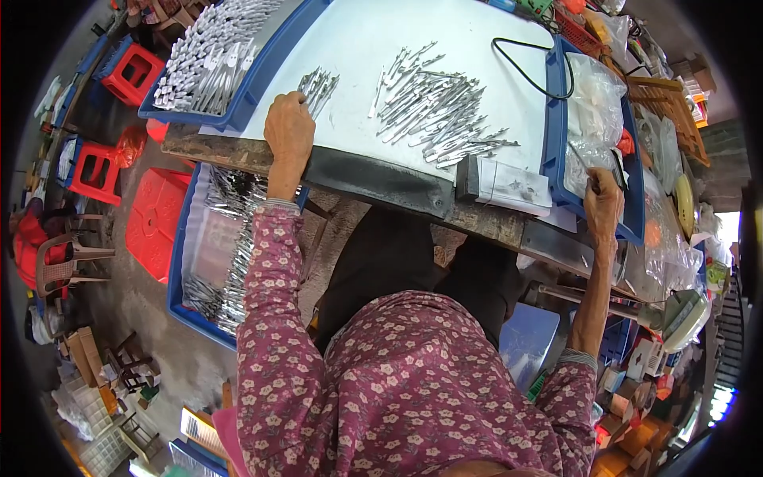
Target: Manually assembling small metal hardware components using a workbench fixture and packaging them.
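My left hand [288, 131] is closed at the table's near edge, its fingertips beside a small bunch of slim silver metal pieces [319, 90]. What its fingers hold, if anything, is hidden. Over the near end of the blue tray [554, 119] on the right, my right hand [602, 199] is closed on a thin metal rod [577, 156] that points up and left. A larger heap of slim metal pieces [437, 107] lies loose on the white table top [334, 40] between my hands.
A blue tray [238, 115] of stacked metal pieces stands at the far left. Below it, another blue tray [176, 262] holds more. A small block [505, 184] sits on the near edge; a black cord loop [528, 87] lies right. Red stools [159, 211] stand left.
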`<state>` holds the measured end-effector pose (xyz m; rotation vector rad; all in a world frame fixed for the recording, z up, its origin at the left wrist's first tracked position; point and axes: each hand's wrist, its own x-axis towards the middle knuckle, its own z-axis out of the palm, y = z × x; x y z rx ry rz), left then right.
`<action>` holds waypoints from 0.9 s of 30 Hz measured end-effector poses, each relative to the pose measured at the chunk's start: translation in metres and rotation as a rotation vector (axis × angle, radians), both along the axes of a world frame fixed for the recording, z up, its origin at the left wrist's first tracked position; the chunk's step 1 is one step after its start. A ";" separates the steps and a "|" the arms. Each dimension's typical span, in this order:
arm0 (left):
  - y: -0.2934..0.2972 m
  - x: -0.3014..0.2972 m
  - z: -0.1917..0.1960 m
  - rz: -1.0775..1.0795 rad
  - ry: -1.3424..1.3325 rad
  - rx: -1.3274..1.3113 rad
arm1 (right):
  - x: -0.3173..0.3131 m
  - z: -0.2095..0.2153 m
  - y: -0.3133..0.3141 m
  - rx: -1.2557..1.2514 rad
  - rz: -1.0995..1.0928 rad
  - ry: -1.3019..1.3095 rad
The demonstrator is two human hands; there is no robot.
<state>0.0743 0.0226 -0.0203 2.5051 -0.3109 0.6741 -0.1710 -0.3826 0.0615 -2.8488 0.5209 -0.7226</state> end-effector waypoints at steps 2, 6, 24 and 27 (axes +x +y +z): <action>-0.003 -0.003 -0.001 -0.011 -0.058 0.005 | -0.002 0.003 -0.001 0.024 -0.004 -0.026; -0.022 -0.011 0.004 -0.143 -0.167 -0.044 | -0.005 0.011 0.008 0.014 -0.015 -0.139; -0.086 -0.006 -0.002 -0.145 0.279 0.126 | -0.005 0.000 0.103 0.521 0.109 -0.342; -0.078 -0.008 -0.008 -0.180 0.196 0.005 | -0.003 -0.003 0.110 0.536 0.156 -0.365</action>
